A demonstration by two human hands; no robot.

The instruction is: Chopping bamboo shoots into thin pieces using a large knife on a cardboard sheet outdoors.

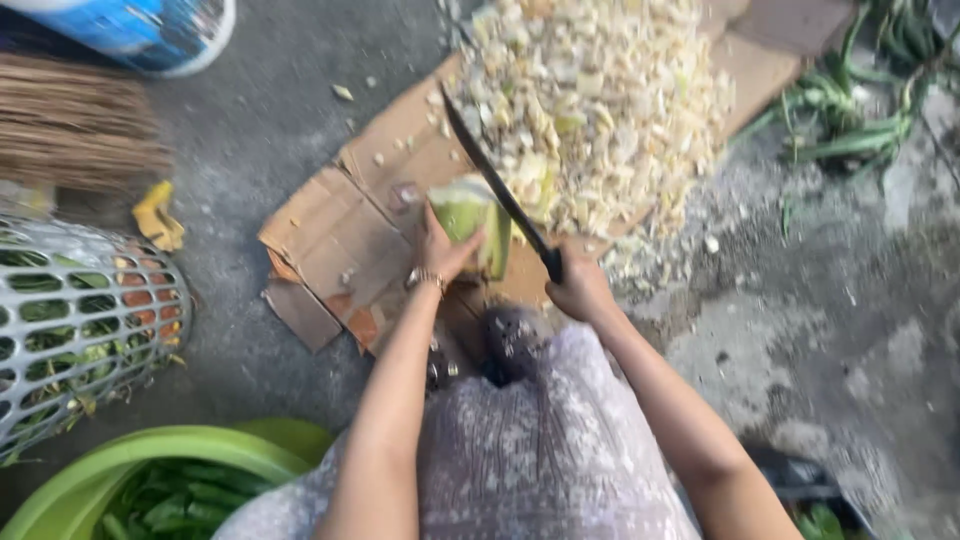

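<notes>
A pale green stalk piece (465,212) stands on flattened cardboard (330,240) on the ground. My left hand (442,250) grips that stalk from its near side; a bracelet sits on the wrist. My right hand (580,288) is closed around the handle of a long dark knife (495,180). The blade runs up and to the left, lying across the top of the stalk. Just beyond the blade, a big heap of pale chopped pieces (600,100) covers the far part of the cardboard.
A white mesh basket (70,320) with greens lies at the left. A green basin (150,480) holding green leaves sits at the bottom left. A straw broom (70,125) and a blue bucket (150,30) are top left. Green stalks (860,110) lie top right.
</notes>
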